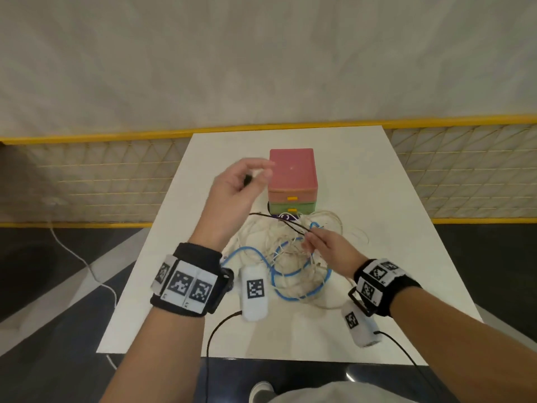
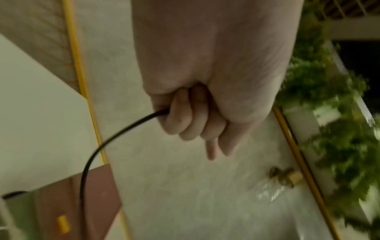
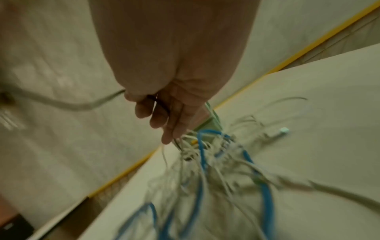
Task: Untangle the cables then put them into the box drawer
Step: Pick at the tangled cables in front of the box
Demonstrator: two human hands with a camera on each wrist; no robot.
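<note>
A tangle of white cables [image 1: 290,248] and a blue cable [image 1: 302,295] lies on the white table [image 1: 377,199], in front of the box [image 1: 292,170]. The box has a pink top, and its pink and green drawers with yellow handles stand closed. My left hand [image 1: 255,175] is raised left of the box, and its fingers [image 2: 185,121] are curled round one end of a black cable [image 2: 115,138]. That black cable [image 1: 279,221] runs down to my right hand [image 1: 309,239], which pinches it over the tangle. In the right wrist view, the blue cable [image 3: 202,162] hangs below the right hand's fingers [image 3: 164,123].
A purple item [image 1: 286,217] sits at the foot of the box, partly under the cables. A white connector [image 3: 283,129] lies on the table to the right. A yellow-railed mesh fence [image 1: 87,181] runs behind the table. A white cord [image 1: 87,266] trails on the floor at left.
</note>
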